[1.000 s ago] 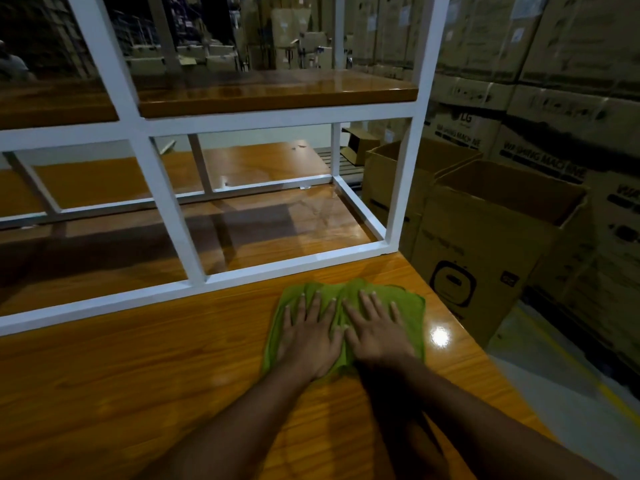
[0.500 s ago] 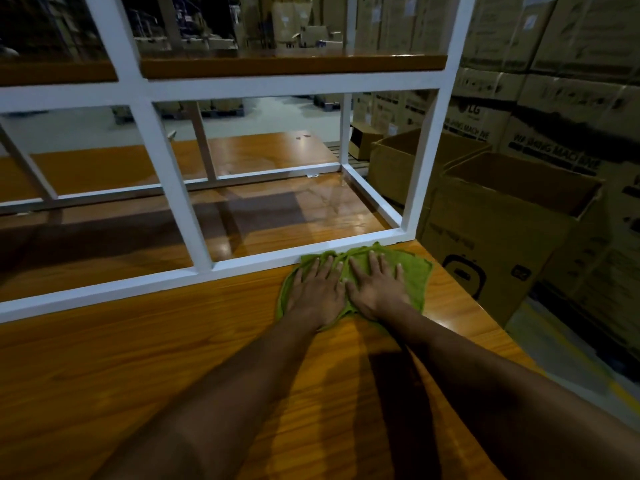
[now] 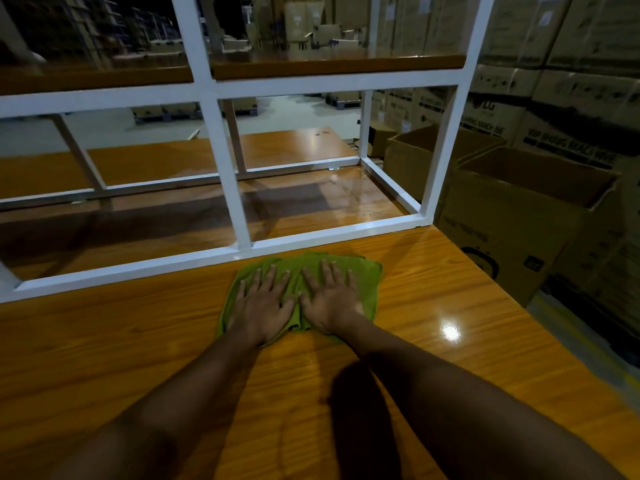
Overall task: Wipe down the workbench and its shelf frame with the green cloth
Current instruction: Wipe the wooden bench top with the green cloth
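The green cloth [image 3: 365,282] lies flat on the glossy wooden workbench top [image 3: 138,358], its far edge almost at the bottom rail of the white shelf frame [image 3: 225,168]. My left hand [image 3: 261,306] and my right hand [image 3: 330,299] press on it side by side, palms down, fingers spread and pointing toward the frame. The hands hide the middle of the cloth. Both forearms reach in from the bottom of the view.
A wooden upper shelf [image 3: 329,65] sits in the frame above. Two open cardboard boxes [image 3: 519,216] [image 3: 426,157] stand on the floor just past the bench's right edge. Stacked cartons [image 3: 571,98] fill the right background. A second wooden surface lies behind the frame.
Both hands pushed the cloth forward to the frame's bottom rail near the right corner post, then slid it left along the rail and slightly back.
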`<state>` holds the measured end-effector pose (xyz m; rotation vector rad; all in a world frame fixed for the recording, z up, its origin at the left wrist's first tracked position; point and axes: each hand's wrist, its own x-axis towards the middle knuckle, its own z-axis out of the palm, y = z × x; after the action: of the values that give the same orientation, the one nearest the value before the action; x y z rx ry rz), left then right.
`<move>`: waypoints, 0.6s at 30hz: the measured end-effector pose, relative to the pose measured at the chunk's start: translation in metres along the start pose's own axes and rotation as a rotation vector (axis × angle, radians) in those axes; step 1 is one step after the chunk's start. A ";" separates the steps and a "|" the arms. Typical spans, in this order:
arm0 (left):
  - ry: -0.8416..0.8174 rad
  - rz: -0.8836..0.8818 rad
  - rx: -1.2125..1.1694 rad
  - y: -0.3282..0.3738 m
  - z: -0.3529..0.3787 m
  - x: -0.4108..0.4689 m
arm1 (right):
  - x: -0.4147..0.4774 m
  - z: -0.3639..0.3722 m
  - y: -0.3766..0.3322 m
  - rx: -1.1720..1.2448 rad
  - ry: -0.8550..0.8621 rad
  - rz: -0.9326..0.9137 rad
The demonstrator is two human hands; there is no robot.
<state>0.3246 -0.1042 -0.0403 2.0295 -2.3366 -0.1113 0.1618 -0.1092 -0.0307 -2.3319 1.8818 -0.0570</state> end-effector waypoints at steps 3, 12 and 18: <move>0.029 -0.004 0.016 0.003 0.003 -0.029 | -0.028 0.003 -0.006 -0.012 0.008 -0.037; -0.016 0.012 0.001 0.069 0.008 -0.078 | -0.101 0.009 0.040 0.024 0.069 -0.038; -0.042 0.097 0.020 0.131 0.013 -0.062 | -0.121 0.002 0.103 0.003 0.072 0.043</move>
<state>0.2029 -0.0241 -0.0415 1.9365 -2.4665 -0.1289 0.0367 -0.0123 -0.0394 -2.3163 1.9633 -0.1407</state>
